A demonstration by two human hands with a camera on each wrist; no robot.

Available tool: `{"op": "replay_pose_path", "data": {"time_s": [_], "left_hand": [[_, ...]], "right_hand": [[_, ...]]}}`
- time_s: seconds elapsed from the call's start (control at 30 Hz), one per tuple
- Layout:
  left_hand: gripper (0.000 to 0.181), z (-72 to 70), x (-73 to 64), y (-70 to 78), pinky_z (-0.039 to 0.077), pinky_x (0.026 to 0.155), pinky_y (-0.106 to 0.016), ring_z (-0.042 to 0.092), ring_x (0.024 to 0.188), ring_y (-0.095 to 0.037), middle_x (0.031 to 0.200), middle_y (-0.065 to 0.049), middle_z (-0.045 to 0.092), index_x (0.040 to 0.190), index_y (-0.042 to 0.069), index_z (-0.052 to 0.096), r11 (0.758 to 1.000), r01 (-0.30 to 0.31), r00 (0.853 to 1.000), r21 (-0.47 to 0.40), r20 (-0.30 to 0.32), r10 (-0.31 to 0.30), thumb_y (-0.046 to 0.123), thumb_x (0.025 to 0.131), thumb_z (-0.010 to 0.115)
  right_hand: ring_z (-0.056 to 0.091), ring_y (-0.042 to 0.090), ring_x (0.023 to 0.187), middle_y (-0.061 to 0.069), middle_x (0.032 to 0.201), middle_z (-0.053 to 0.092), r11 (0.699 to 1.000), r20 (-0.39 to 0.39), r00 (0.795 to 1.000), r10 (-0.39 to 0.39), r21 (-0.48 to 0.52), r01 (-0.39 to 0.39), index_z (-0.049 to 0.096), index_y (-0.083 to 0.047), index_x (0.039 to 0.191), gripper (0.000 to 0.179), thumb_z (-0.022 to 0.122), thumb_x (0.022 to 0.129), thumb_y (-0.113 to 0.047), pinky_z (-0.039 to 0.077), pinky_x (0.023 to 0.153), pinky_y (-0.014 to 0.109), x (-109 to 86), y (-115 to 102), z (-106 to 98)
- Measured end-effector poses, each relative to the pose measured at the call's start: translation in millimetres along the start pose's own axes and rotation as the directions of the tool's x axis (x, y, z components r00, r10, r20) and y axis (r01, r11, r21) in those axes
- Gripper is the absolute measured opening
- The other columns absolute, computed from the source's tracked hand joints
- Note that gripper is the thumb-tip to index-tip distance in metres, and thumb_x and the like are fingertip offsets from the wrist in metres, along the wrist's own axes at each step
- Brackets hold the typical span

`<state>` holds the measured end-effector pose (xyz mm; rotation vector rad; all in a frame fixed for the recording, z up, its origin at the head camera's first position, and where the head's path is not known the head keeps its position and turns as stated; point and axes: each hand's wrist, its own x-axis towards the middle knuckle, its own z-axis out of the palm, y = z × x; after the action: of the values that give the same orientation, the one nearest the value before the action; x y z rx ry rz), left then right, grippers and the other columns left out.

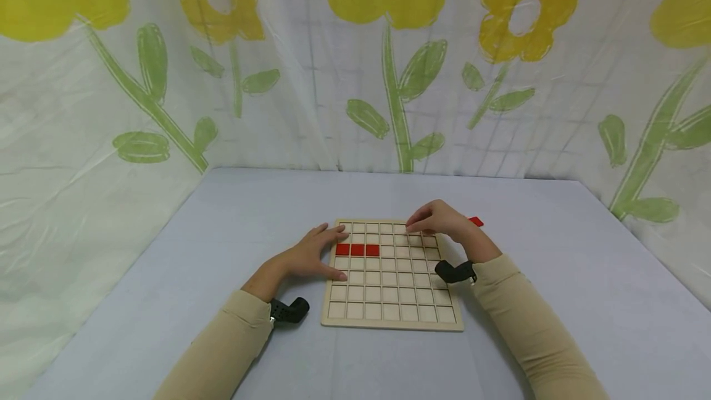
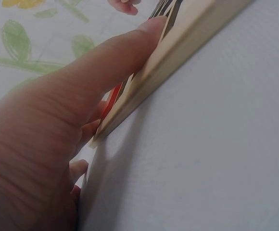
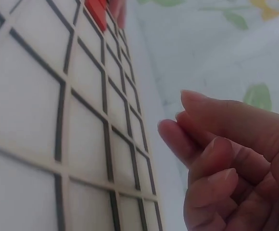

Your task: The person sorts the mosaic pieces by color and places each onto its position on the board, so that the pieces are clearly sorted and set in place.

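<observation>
A pale wooden grid board [image 1: 390, 325] lies flat on the table. Three red tiles [image 1: 358, 250] fill neighbouring cells at the left of its third row from the back. My left hand [image 1: 311, 255] rests at the board's left edge, thumb and fingers spread; in the left wrist view its thumb [image 2: 115, 60] touches the frame. Over the board's back right part hovers my right hand [image 1: 441, 220]. Its fingers are loosely bent, and the right wrist view shows nothing between thumb [image 3: 211, 110] and fingertips. Another red tile [image 1: 476, 221] lies beyond my right wrist, partly hidden.
A white table [image 1: 266, 202] carries the board. Behind it hangs a white curtain [image 1: 311, 91] printed with yellow flowers and green leaves. Each wrist wears a black camera band, the left one [image 1: 290, 310] close to the board's left side.
</observation>
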<state>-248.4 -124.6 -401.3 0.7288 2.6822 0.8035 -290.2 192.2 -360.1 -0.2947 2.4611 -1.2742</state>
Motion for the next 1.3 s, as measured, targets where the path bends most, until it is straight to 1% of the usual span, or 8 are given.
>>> {"op": "replay_pose_path", "data": {"time_s": [0.13, 0.33, 0.53, 0.63, 0.77, 0.93, 1.13, 1.3], "left_hand": [[0.091, -0.4, -0.2, 0.5, 0.011, 0.114, -0.059, 0.0, 0.146, -0.029, 0.156, 0.005, 0.019, 0.144, 0.023, 0.036, 1.0, -0.003, 1.0, 0.001, 0.002, 0.003, 0.053, 0.068, 0.076], [0.09, -1.1, -0.3, 0.2, 0.01, 0.114, -0.059, 0.0, 0.146, -0.03, 0.156, 0.003, 0.02, 0.144, 0.022, 0.036, 1.0, -0.009, 1.0, 0.005, -0.001, 0.009, 0.052, 0.069, 0.076], [0.091, -0.4, -0.1, 0.2, 0.011, 0.114, -0.059, 0.0, 0.146, -0.03, 0.156, 0.003, 0.02, 0.144, 0.023, 0.036, 1.0, -0.001, 1.0, 0.004, 0.0, 0.001, 0.052, 0.068, 0.076], [0.091, 0.0, -0.1, 0.1, 0.011, 0.114, -0.059, 0.0, 0.146, -0.03, 0.156, 0.003, 0.02, 0.144, 0.022, 0.036, 1.0, -0.005, 1.0, 0.002, -0.001, 0.005, 0.052, 0.068, 0.076], [0.091, 0.7, 0.2, 0.1, 0.011, 0.114, -0.059, 0.001, 0.146, -0.03, 0.156, 0.003, 0.02, 0.144, 0.023, 0.036, 1.0, -0.005, 1.0, 0.001, -0.003, 0.005, 0.053, 0.068, 0.077], [0.091, 1.0, 0.4, -0.1, 0.011, 0.114, -0.059, 0.001, 0.146, -0.029, 0.156, 0.004, 0.02, 0.144, 0.024, 0.036, 1.0, 0.001, 1.0, 0.005, -0.004, -0.001, 0.053, 0.068, 0.077], [0.091, 1.0, 0.5, -0.4, 0.011, 0.114, -0.059, 0.001, 0.146, -0.029, 0.156, 0.004, 0.02, 0.144, 0.024, 0.036, 1.0, 0.006, 1.0, 0.009, -0.005, -0.006, 0.053, 0.068, 0.077], [0.091, 1.3, 0.7, -0.9, 0.01, 0.114, -0.059, 0.001, 0.146, -0.029, 0.156, 0.004, 0.02, 0.144, 0.023, 0.036, 1.0, 0.002, 1.0, 0.01, -0.004, -0.002, 0.053, 0.068, 0.076]], "right_hand": [[0.05, 0.012, 0.066, -0.002, 0.091, 0.068, 1.0, -0.01, 1.0, -0.012, -0.012, 0.012, 0.068, -0.001, 0.106, 0.03, 0.069, 0.084, -0.021, 0.048, 0.067, 0.026, -4.3, 6, -12], [0.051, 0.013, 0.07, -0.001, 0.089, 0.066, 0.999, -0.045, 0.999, 0.014, -0.039, -0.016, 0.067, -0.003, 0.111, 0.034, 0.068, 0.085, -0.025, 0.048, 0.069, 0.028, -8.1, 11, -27], [0.046, 0.011, 0.064, -0.006, 0.086, 0.066, 0.999, -0.06, 0.998, 0.034, -0.011, -0.035, 0.067, -0.002, 0.11, 0.035, 0.07, 0.084, -0.025, 0.045, 0.063, 0.029, -8.5, 20, -44], [0.048, 0.009, 0.068, -0.005, 0.09, 0.066, 0.999, -0.067, 0.997, 0.047, -0.011, -0.048, 0.066, -0.002, 0.112, 0.037, 0.069, 0.084, -0.025, 0.046, 0.063, 0.027, -9.7, 25, -52], [0.054, 0.01, 0.085, 0.002, 0.111, 0.065, 0.998, -0.072, 0.995, 0.064, -0.02, -0.065, 0.064, -0.003, 0.116, 0.04, 0.069, 0.085, -0.027, 0.05, 0.075, 0.024, -10.8, 33, -62], [0.059, 0.01, 0.096, 0.007, 0.12, 0.063, 0.996, -0.069, 0.994, 0.081, -0.024, -0.082, 0.061, -0.005, 0.121, 0.044, 0.068, 0.085, -0.029, 0.05, 0.082, 0.025, -11.1, 47, -73], [0.06, 0.012, 0.103, 0.017, 0.133, 0.053, 0.996, -0.071, 0.994, 0.084, -0.025, -0.086, 0.056, -0.004, 0.128, 0.048, 0.063, 0.088, -0.03, 0.045, 0.098, 0.038, -14.8, 65, -86], [0.052, 0.018, 0.114, 0.017, 0.138, 0.048, 0.993, -0.085, 0.99, 0.112, -0.011, -0.114, 0.052, -0.004, 0.13, 0.052, 0.064, 0.088, -0.032, 0.037, 0.107, 0.046, -16.6, 77, -94]]}}
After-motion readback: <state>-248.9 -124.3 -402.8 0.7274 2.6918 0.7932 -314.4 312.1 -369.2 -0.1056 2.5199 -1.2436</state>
